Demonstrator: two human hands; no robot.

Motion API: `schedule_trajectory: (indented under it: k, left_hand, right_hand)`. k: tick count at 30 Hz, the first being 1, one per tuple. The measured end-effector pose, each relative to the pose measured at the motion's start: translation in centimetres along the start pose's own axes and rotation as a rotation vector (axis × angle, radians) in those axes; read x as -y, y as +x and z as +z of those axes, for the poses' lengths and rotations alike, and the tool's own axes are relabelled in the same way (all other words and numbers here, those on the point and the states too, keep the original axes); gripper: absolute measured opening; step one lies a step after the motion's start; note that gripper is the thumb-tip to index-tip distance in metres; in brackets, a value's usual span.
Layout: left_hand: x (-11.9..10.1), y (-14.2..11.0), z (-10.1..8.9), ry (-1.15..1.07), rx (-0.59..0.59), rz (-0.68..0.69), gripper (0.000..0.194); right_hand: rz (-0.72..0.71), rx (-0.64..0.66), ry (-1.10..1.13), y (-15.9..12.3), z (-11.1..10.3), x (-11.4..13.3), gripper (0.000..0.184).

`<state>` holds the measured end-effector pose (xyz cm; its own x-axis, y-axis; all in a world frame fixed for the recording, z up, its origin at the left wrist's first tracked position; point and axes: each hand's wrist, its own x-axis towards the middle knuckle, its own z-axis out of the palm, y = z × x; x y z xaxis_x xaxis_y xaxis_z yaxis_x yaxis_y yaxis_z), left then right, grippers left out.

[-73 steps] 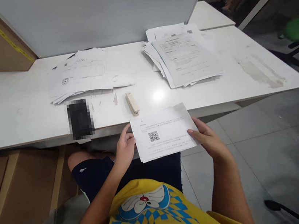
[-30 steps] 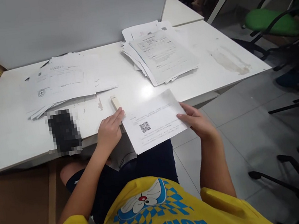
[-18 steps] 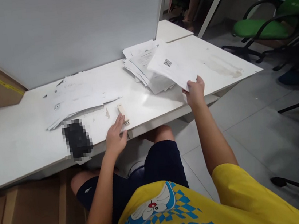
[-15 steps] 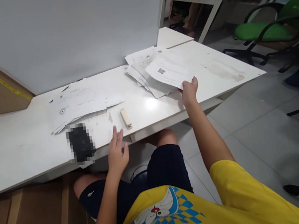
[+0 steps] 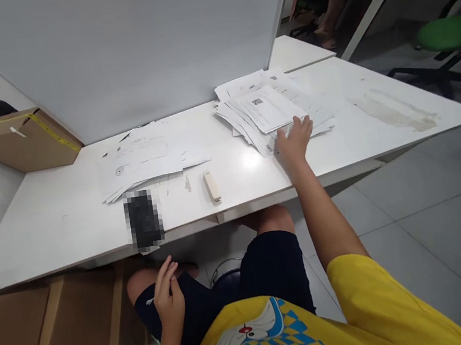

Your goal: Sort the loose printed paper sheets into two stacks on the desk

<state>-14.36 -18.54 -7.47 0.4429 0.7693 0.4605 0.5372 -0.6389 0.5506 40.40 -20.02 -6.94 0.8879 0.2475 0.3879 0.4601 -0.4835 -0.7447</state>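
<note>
My right hand (image 5: 295, 138) lies flat with fingers spread on the near edge of the right paper stack (image 5: 268, 110), which sits on the white table (image 5: 71, 222). The sheet with the QR code (image 5: 266, 106) rests on top of that stack, no longer held. My left hand (image 5: 168, 295) is below the table edge over my left thigh, fingers loosely apart and holding nothing. A beige stapler (image 5: 212, 187) lies near the table's front edge between the two hands.
A second, spread paper pile (image 5: 147, 158) lies at the table's left middle, with a blurred dark object (image 5: 143, 219) in front of it. A cardboard box (image 5: 22, 140) stands at the far left by the grey partition (image 5: 132, 44). A green chair (image 5: 448, 36) stands at the right.
My right hand carried the QR-code sheet from my lap to the right stack and let it go. My left hand left the sheet, passed the stapler and dropped to my thigh.
</note>
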Motion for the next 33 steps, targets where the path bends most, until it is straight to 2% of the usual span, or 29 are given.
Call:
schedule_trajectory:
  k: [5, 7, 9, 12, 15, 17, 19, 22, 26, 33]
  left_hand:
    - [-1.9, 5.8, 0.0, -0.068, -0.057, 0.305, 0.033]
    - [-2.6, 8.3, -0.2, -0.073, -0.048, 0.361, 0.032]
    - [-3.2, 11.0, -0.4, -0.047, 0.006, 0.390, 0.032]
    - [-3.0, 16.2, -0.2, 0.072, 0.070, 0.354, 0.034]
    - [-1.5, 21.9, 1.2, 0.214, 0.192, 0.274, 0.042]
    - [0.0, 25.1, 2.5, 0.313, 0.236, 0.195, 0.056]
    - [1.2, 27.2, 3.7, 0.364, 0.270, 0.152, 0.063]
    - [2.1, 28.3, 4.7, 0.387, 0.297, 0.160, 0.057]
    - [2.3, 27.9, 4.5, 0.424, 0.290, 0.203, 0.050]
    - [1.8, 27.4, 3.7, 0.434, 0.345, 0.278, 0.045]
  right_hand:
    - [-0.143, 0.181, 0.086, -0.8, -0.4, 1.3, 0.071]
    - [-0.176, 0.223, 0.075, -0.9, -0.6, 1.7, 0.068]
    - [-0.154, 0.210, -0.001, -0.9, -0.8, 1.8, 0.065]
    - [-0.019, 0.082, -0.121, -0.8, -1.0, 1.3, 0.063]
    - [0.112, -0.019, -0.079, -0.6, -1.0, 0.2, 0.064]
    - [0.090, -0.012, -0.002, -0.5, -0.9, -0.5, 0.063]
    - [0.038, 0.024, 0.061, -0.3, -0.9, -0.9, 0.063]
    - [0.026, 0.079, 0.131, -0.1, -0.8, -0.9, 0.063]
    - [0.043, 0.111, 0.195, -0.2, -0.7, -0.8, 0.062]
    - [0.151, 0.002, 0.206, -1.0, -1.6, -0.7, 0.052]
